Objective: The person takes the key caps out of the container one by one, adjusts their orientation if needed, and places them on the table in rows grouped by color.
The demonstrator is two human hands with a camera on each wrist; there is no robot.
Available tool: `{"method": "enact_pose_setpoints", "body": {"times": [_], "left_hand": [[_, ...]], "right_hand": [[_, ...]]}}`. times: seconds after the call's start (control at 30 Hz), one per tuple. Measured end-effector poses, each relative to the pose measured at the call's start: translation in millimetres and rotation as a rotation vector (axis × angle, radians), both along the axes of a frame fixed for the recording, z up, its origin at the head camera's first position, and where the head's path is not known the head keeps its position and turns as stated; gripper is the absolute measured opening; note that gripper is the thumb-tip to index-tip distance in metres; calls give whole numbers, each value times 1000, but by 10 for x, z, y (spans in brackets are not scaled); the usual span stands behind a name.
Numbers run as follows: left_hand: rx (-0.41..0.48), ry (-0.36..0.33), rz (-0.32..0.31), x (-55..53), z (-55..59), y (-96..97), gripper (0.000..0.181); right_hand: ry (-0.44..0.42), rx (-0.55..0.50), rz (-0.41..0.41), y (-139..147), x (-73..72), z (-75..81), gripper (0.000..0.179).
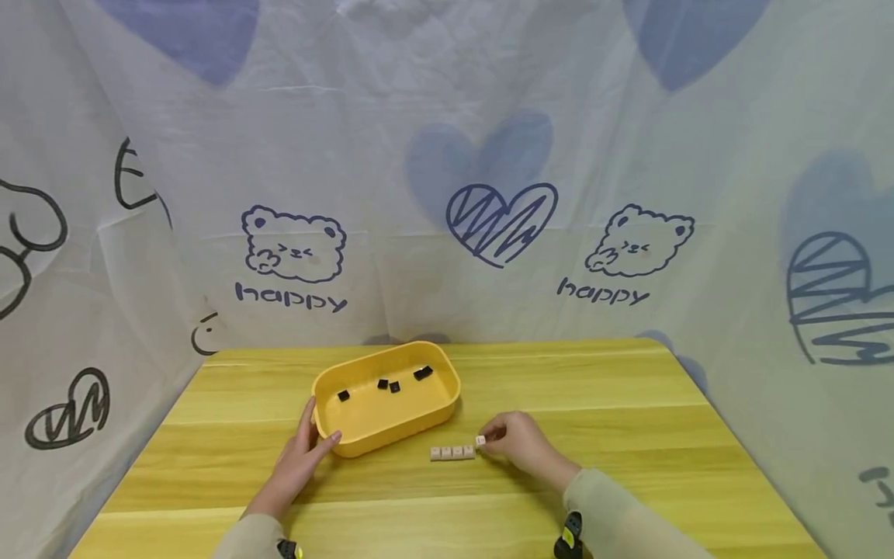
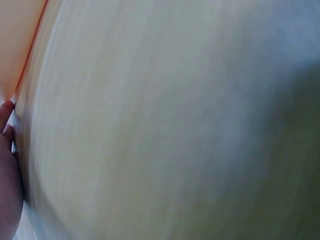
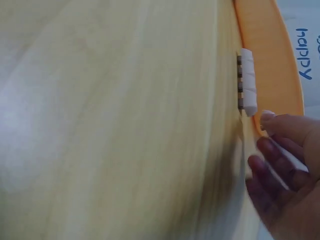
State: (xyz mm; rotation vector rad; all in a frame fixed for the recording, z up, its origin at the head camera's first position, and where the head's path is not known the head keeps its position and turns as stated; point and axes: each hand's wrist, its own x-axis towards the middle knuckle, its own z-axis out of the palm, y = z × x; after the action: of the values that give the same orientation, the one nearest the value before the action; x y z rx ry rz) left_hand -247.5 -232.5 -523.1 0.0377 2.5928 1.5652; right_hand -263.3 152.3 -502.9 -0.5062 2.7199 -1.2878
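My left hand (image 1: 296, 458) holds the near left end of a yellow plastic tray (image 1: 398, 440), its thumb at the front rim and its fingers along the left side. My right hand (image 1: 520, 442) pinches a small white keycap (image 1: 480, 441) with a dark mark on its top. This piece is just off the right end of a short row of similar white keycaps (image 1: 452, 453) on the table. In the right wrist view, the row (image 3: 248, 82) shows white tops over dark bases, and the pinched keycap (image 3: 267, 116) sits at my thumb and fingertip.
Several small black pieces (image 1: 394, 387) lie scattered on the tray's floor. The tray stands at an angle on the wood-grain table (image 1: 594, 388). A pale curtain (image 1: 391, 272) with heart and bear drawings hangs behind the table and along both sides.
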Motion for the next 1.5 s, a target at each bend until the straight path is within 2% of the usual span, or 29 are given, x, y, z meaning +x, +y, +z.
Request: {"method": "enact_pose_setpoints", "body": {"times": [0.43,1.5], "left_hand": [[-9,-16,3,-11,15,2,92],[-5,-15,6,-18,4,-1,90]], "right_hand": [[8,70,-13,8,33,-86,11],[-1,112,-14,-20,12,-142,15]]}}
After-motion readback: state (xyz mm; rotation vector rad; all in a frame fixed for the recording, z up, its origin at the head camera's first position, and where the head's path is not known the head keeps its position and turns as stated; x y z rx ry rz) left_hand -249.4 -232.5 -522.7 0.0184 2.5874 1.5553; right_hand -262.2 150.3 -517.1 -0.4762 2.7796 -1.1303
